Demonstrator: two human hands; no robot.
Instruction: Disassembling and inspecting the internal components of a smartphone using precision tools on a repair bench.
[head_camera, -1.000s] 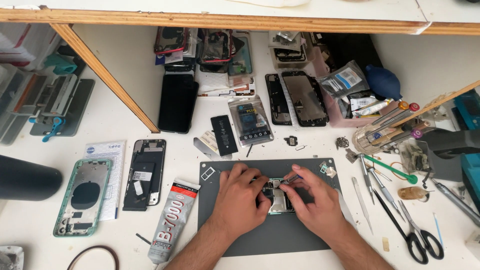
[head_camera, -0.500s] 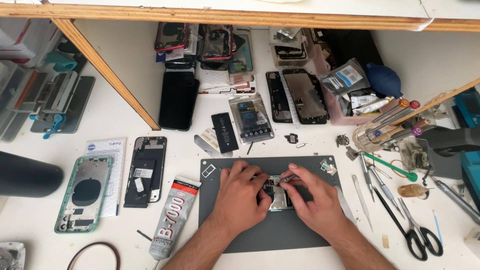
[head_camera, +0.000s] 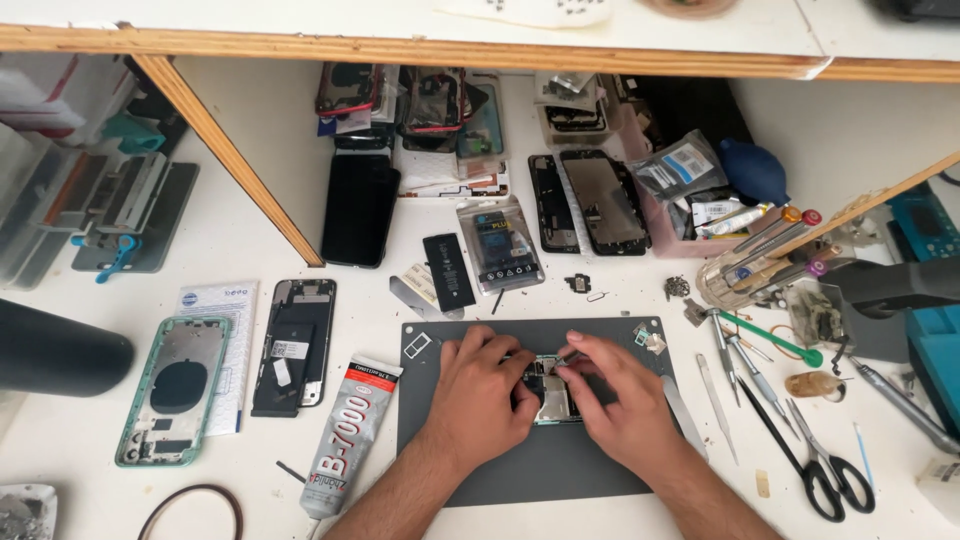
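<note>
A small opened phone body (head_camera: 553, 398) with a pale green edge lies on a dark grey work mat (head_camera: 450, 470). My left hand (head_camera: 488, 392) grips the phone's left side, fingers curled over it. From the right, my right hand (head_camera: 622, 402) covers the phone, with thumb and forefinger pinched on a small thin metal piece (head_camera: 568, 356) at its top edge. Both hands hide most of the phone's inside.
Left of the mat lie a glue tube (head_camera: 345, 437), a black phone housing (head_camera: 295, 345) and a green phone frame (head_camera: 170, 390). A battery (head_camera: 448, 270) and other phone parts lie behind. Tweezers (head_camera: 715, 392), screwdrivers and scissors (head_camera: 822, 470) lie on the right, and a wooden brace (head_camera: 230, 160) slants at the left.
My right fingers have drawn in closer to the top edge of the phone. My left hand keeps its hold, and the phone stays in place.
</note>
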